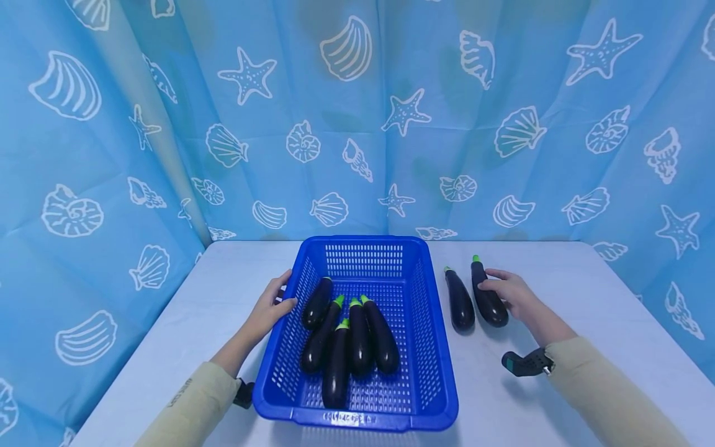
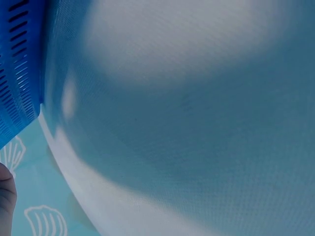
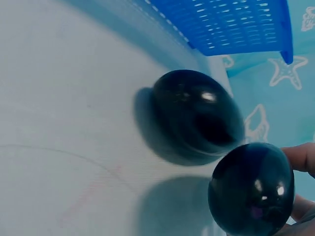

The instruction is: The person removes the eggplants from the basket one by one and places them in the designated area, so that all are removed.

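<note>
My left hand [image 1: 270, 307] holds the left rim of a blue plastic basket [image 1: 441, 372], thumb over the edge. Several dark eggplants with green stem ends, one of them the front eggplant [image 1: 336, 372], lie inside the basket. Right of it, my right hand [image 1: 511, 292] grips an eggplant [image 1: 487, 295] from its right side, thumb and fingers around the upper body. In the right wrist view, that eggplant's round bottom shows with its shadow on the table beside it. A second loose eggplant [image 1: 460, 301] lies between the held one and the basket.
The basket stands on a white-covered table [image 1: 536, 403]. A blue curtain [image 1: 357, 174] with white shells and starfish hangs behind and along the sides. Dark wrist devices, such as the right wrist mount [image 1: 527, 363], sit at both sleeves.
</note>
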{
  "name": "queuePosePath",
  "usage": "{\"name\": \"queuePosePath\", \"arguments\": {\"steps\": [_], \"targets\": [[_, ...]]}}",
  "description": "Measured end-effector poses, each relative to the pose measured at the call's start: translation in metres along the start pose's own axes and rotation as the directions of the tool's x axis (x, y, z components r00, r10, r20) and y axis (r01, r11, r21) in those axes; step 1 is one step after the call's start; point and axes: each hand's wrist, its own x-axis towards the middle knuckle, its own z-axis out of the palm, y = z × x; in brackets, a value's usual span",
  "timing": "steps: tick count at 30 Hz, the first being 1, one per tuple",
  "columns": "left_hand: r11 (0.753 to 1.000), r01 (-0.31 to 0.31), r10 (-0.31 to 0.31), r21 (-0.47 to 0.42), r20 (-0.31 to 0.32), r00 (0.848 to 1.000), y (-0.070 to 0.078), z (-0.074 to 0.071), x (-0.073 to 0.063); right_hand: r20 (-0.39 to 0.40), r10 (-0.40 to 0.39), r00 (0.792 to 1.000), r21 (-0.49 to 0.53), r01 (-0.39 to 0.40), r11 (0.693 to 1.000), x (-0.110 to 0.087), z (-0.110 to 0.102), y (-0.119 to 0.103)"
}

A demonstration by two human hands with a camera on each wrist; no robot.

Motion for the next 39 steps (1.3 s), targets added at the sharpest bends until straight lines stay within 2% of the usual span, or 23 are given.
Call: {"name": "queuePosePath", "arguments": {"steps": [6,12,19,39], "targets": [[1.000,-0.007,0.007,0.002,-0.001,1.000,-0.001,0.000,0.000,-0.028,0.049,0.998,-0.004,-0.049,0.999,0.002,0.004,0.008],[1.000,-0.005,0.005,0.000,-0.003,1.000,0.001,0.000,-0.001,-0.068,0.050,0.996,-0.069,-0.054,0.996,0.007,0.010,0.013],[1.000,0.004,-0.004,-0.002,0.000,1.000,0.002,0.000,-0.001,-0.100,0.075,0.992,-0.078,-0.083,0.994,0.012,0.015,0.015],[1.000,0.020,-0.020,0.007,-0.006,1.000,0.003,0.001,-0.001,-0.062,0.056,0.997,-0.076,-0.061,0.995,0.008,0.005,0.010]]}}
